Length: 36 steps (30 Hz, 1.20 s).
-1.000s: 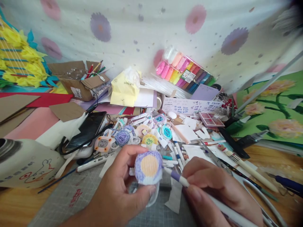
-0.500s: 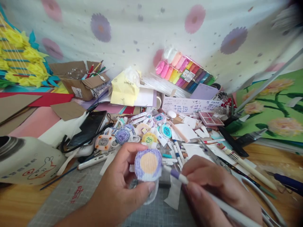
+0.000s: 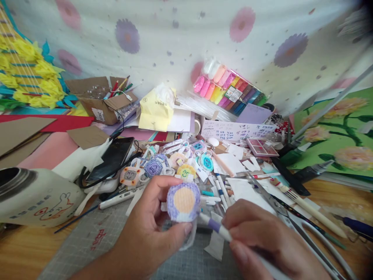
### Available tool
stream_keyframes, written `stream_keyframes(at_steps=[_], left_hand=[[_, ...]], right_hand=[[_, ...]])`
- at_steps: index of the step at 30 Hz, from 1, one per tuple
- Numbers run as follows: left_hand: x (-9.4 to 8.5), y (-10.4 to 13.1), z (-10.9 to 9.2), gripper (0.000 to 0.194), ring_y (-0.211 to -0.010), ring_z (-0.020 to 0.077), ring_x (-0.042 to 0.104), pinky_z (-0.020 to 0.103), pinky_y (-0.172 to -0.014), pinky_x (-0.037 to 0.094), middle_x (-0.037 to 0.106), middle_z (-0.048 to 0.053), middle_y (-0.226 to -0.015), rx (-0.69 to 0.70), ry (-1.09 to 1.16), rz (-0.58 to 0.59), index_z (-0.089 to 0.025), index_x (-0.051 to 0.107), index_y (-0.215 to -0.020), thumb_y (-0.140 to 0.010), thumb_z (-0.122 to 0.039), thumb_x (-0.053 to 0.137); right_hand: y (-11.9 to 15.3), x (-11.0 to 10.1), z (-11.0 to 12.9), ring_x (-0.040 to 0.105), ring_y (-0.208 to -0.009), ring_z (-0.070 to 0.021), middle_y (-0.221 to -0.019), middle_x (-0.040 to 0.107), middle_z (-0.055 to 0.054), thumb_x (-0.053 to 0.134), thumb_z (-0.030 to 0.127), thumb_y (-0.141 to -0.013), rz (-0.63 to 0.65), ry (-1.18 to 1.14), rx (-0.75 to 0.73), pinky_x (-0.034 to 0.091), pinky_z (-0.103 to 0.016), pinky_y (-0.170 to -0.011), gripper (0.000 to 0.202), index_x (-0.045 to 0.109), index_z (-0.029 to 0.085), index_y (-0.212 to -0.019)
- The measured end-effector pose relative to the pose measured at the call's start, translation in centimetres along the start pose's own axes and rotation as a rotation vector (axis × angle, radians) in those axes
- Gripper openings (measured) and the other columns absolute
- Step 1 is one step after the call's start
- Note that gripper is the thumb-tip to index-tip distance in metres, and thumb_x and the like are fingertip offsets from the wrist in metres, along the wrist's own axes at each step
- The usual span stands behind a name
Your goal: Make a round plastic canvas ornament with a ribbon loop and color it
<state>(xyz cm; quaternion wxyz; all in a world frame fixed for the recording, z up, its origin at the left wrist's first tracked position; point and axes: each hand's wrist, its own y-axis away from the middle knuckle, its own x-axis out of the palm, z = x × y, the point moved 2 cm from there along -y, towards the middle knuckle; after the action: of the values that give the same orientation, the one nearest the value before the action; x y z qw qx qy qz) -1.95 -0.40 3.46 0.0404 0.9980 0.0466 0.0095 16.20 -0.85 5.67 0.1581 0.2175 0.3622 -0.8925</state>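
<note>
My left hand [image 3: 148, 229] pinches a small paper watch [image 3: 184, 200] between thumb and fingers; its face is a tan disc with a purple, scribbled border, and a pale strap hangs below. In my right hand [image 3: 262, 237] is a white marker with a purple band [image 3: 215, 225], its tip at the lower right edge of the watch. Just behind lie more paper watches, among them a yellow one [image 3: 186, 171], a purple one [image 3: 153, 167] and a turquoise one [image 3: 206, 162].
A grey cutting mat [image 3: 110, 233] lies below my hands. At left are a white bottle [image 3: 43, 198] and a black phone [image 3: 112, 159]. Scissors [image 3: 311, 241], brushes and paper scraps are at right. Behind stand a cardboard box [image 3: 101, 107] and a clay pack [image 3: 231, 87].
The marker tip has moved slightly down along the watch's right edge, and my right hand has shifted a little down and right. The whole view has shifted slightly.
</note>
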Motion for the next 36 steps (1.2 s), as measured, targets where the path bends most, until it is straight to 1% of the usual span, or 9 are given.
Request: stream_keyframes(at_steps=[3, 7, 10, 14, 19, 23, 27, 32, 36], left_hand=[[0.09, 0.11, -0.07, 0.041, -0.064, 0.0129, 0.064, 0.017, -0.053, 0.046, 0.070, -0.005, -0.076, 0.011, 0.004, -0.015, -0.026, 0.055, -0.094, -0.057, -0.010, 0.066], [0.14, 0.15, -0.17, 0.041, -0.065, 0.0125, 0.064, 0.017, -0.053, 0.045, 0.070, -0.006, -0.074, 0.013, 0.008, -0.029, -0.027, 0.055, -0.094, -0.057, -0.012, 0.067], [0.12, 0.14, -0.24, 0.041, -0.064, 0.0135, 0.064, 0.018, -0.053, 0.046, 0.070, -0.005, -0.074, -0.005, -0.007, -0.047, -0.026, 0.054, -0.094, -0.057, -0.012, 0.066], [0.23, 0.16, -0.24, 0.040, -0.065, 0.0130, 0.064, 0.017, -0.052, 0.045, 0.070, -0.006, -0.074, -0.017, -0.005, -0.043, -0.026, 0.054, -0.093, -0.057, -0.012, 0.066], [0.20, 0.14, -0.17, 0.040, -0.065, 0.0134, 0.064, 0.018, -0.053, 0.045, 0.070, -0.006, -0.075, -0.021, -0.011, -0.033, -0.026, 0.054, -0.093, -0.057, -0.011, 0.067], [0.04, 0.10, -0.17, 0.042, -0.064, 0.0140, 0.064, 0.018, -0.053, 0.046, 0.070, -0.006, -0.074, -0.015, -0.016, -0.019, -0.026, 0.054, -0.093, -0.057, -0.010, 0.067], [0.05, 0.10, -0.28, 0.041, -0.065, 0.0146, 0.065, 0.019, -0.052, 0.045, 0.070, -0.007, -0.073, -0.027, -0.005, -0.027, -0.028, 0.055, -0.092, -0.057, -0.011, 0.067], [0.22, 0.16, -0.43, 0.041, -0.067, 0.0151, 0.065, 0.019, -0.050, 0.043, 0.070, -0.006, -0.074, -0.055, 0.009, -0.033, -0.028, 0.055, -0.091, -0.056, -0.011, 0.068], [0.24, 0.20, -0.33, 0.043, -0.066, 0.0124, 0.063, 0.017, -0.051, 0.043, 0.070, -0.007, -0.073, -0.078, 0.051, -0.018, -0.028, 0.054, -0.093, -0.056, -0.011, 0.068]], right_hand=[[-0.26, -0.24, -0.23, 0.061, -0.059, -0.0174, -0.069, 0.063, -0.005, 0.053, 0.003, -0.076, -0.148, -0.023, 0.020, 0.050, -0.027, -0.050, 0.023, 0.058, 0.021, -0.089], [-0.32, 0.38, -0.29, 0.061, -0.056, -0.0157, -0.068, 0.064, -0.004, 0.058, 0.003, -0.073, 0.022, -0.081, -0.061, 0.050, -0.026, -0.051, 0.024, 0.059, 0.021, -0.089], [0.15, 0.13, -0.45, 0.060, -0.056, -0.0162, -0.069, 0.062, -0.005, 0.053, 0.006, -0.076, -0.163, -0.116, 0.040, 0.049, -0.026, -0.047, 0.020, 0.058, 0.022, -0.087], [0.51, -0.01, -0.35, 0.063, -0.065, -0.0179, -0.076, 0.064, -0.006, 0.055, 0.004, -0.078, -0.125, -0.100, 0.138, 0.051, -0.026, -0.052, 0.023, 0.057, 0.023, -0.091], [0.15, 0.02, 0.00, 0.063, -0.062, -0.0180, -0.072, 0.065, -0.005, 0.057, 0.003, -0.075, -0.037, -0.126, 0.092, 0.053, -0.028, -0.054, 0.023, 0.059, 0.022, -0.087], [-0.08, 0.13, -0.02, 0.063, -0.059, -0.0173, -0.069, 0.064, -0.005, 0.054, 0.005, -0.077, -0.163, -0.091, 0.108, 0.051, -0.025, -0.049, 0.020, 0.059, 0.022, -0.085], [-0.31, 0.25, 0.33, 0.061, -0.054, -0.0162, -0.064, 0.063, -0.003, 0.056, 0.006, -0.074, -0.126, -0.089, 0.034, 0.051, -0.025, -0.047, 0.018, 0.061, 0.022, -0.082], [0.16, 0.39, 0.14, 0.063, -0.059, -0.0174, -0.071, 0.065, -0.005, 0.056, 0.006, -0.076, -0.191, -0.072, 0.153, 0.052, -0.026, -0.051, 0.018, 0.061, 0.022, -0.083], [0.31, 0.56, 0.09, 0.059, -0.052, -0.0151, -0.064, 0.062, -0.002, 0.056, 0.012, -0.079, -0.260, -0.126, 0.018, 0.049, -0.025, -0.046, 0.011, 0.059, 0.023, -0.081]])
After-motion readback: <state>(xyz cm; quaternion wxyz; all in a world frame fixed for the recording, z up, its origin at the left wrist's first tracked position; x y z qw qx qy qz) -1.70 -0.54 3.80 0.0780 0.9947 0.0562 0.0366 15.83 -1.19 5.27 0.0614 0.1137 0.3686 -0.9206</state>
